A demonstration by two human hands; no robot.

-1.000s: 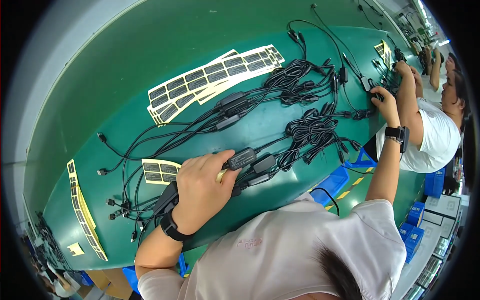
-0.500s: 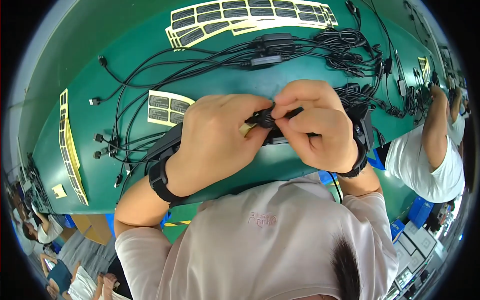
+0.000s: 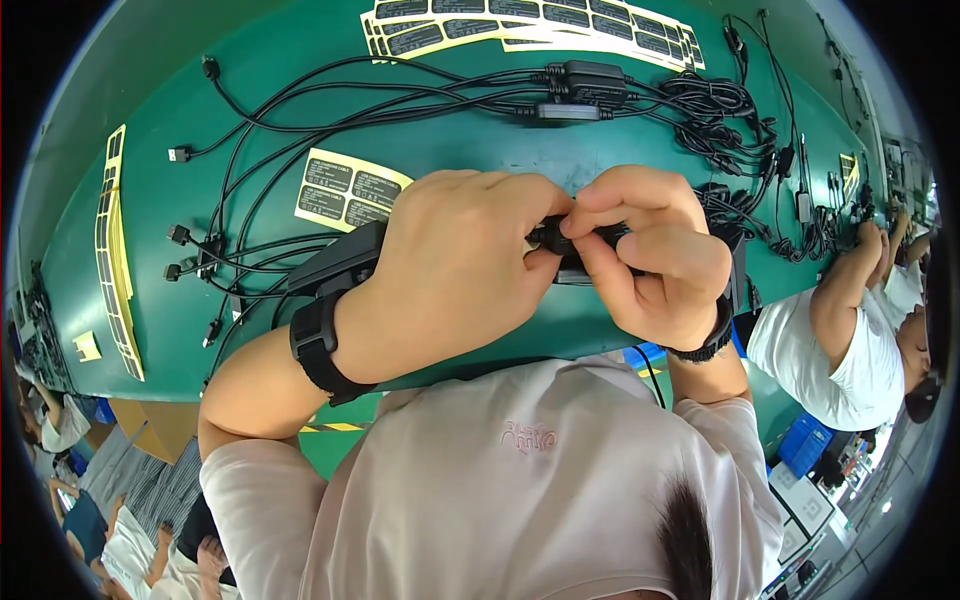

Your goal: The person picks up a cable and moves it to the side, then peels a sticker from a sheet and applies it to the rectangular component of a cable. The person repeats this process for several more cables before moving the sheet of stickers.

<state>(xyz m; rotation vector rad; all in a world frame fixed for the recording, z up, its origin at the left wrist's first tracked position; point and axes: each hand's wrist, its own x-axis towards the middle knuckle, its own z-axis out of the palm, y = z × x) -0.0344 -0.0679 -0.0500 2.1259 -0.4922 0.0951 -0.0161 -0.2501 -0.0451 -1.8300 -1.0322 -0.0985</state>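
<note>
Fitting of black moulded plastic (image 3: 546, 237), small and partly hidden: held above the smooth green worktop (image 3: 480, 150), between both hands. Left hand (image 3: 450, 258): fitting pinched between thumb and forefinger. Right hand (image 3: 655, 262): fingertips drawn close at the fitting's right end; whether anything is pinched cannot be told. Handling, as judged: light, rigid, fairly smooth, not readily broken. Hold best taken by the opposite sides, with the upper face left uncovered.
</note>
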